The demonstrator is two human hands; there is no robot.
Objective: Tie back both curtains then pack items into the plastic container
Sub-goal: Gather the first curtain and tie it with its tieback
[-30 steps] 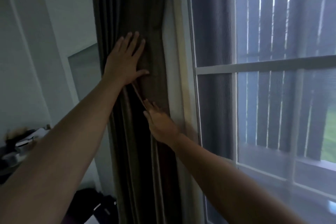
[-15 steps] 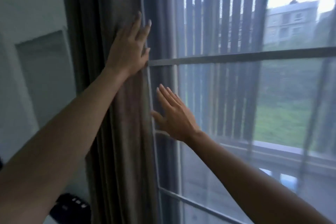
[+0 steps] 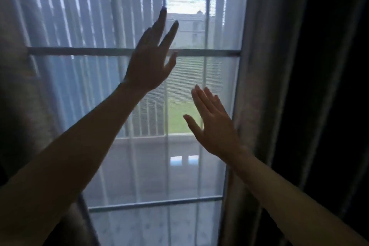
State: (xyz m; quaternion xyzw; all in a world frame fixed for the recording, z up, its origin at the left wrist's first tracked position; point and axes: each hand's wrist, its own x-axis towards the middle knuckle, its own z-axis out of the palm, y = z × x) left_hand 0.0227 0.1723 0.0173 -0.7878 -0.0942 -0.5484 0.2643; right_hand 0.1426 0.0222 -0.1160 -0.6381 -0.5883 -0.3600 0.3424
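Window [image 3: 137,52], with its horizontal bar and a sheer screen over the glass, now fills the centre of the view; a second ago the left curtain filled it and the window lay off to the right. The view has swung rightward across the opening.

Left curtain [image 3: 18,90] hangs at the left edge of the frame as a gathered column; whether a tie-back is fastened round it cannot be told from here. Right curtain [image 3: 265,90] hangs beside the right edge of the window, loose, with no band seen on it.

Left hand [image 3: 148,62], which earlier pressed flat on the left curtain, is raised in front of the glass, fingers spread, gripping nothing. Right hand [image 3: 214,126], earlier low against that same curtain, is likewise spread and empty, its outer edge just beside the right curtain's inner fold.

Judgement: work on the left curtain appears finished or abandoned, and the reach is turning to the right one. The plastic container and the items for it are out of view; packing has not begun.
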